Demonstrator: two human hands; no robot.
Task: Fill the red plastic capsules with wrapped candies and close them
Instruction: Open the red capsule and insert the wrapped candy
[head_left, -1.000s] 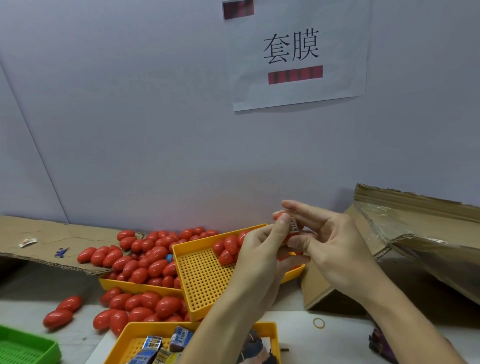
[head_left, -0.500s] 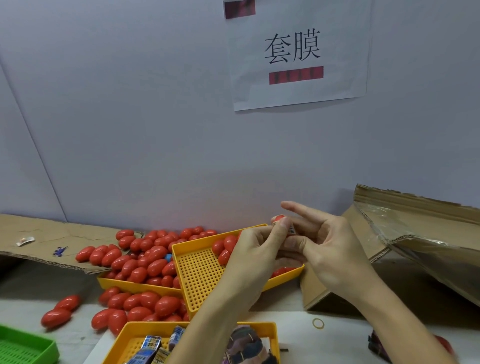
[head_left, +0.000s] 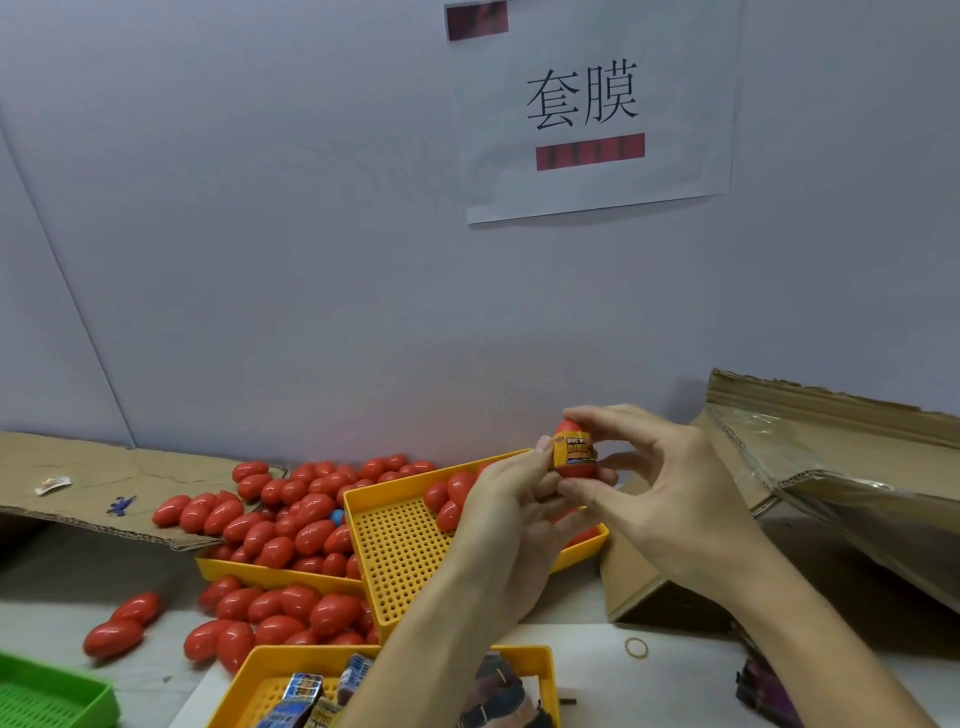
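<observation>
A red egg-shaped capsule with an orange printed band round its middle stands upright between both hands, above the tilted yellow perforated tray. My right hand pinches it top and bottom with forefinger and thumb. My left hand touches its left side with the thumb, fingers curled below it. A few plain red capsules lie in that tray. Many more red capsules are heaped in and around a second yellow tray to the left. Printed wrappers lie in a near yellow tray.
Opened cardboard box with plastic film stands at right. A flattened cardboard sheet lies at back left with a small blue toy. A green tray sits at bottom left. A rubber band lies on the white table. Grey wall with paper sign behind.
The capsule has turned upright and now shows its printed band. My right forefinger and thumb shifted to its top and bottom; both hands stayed in place above the tray.
</observation>
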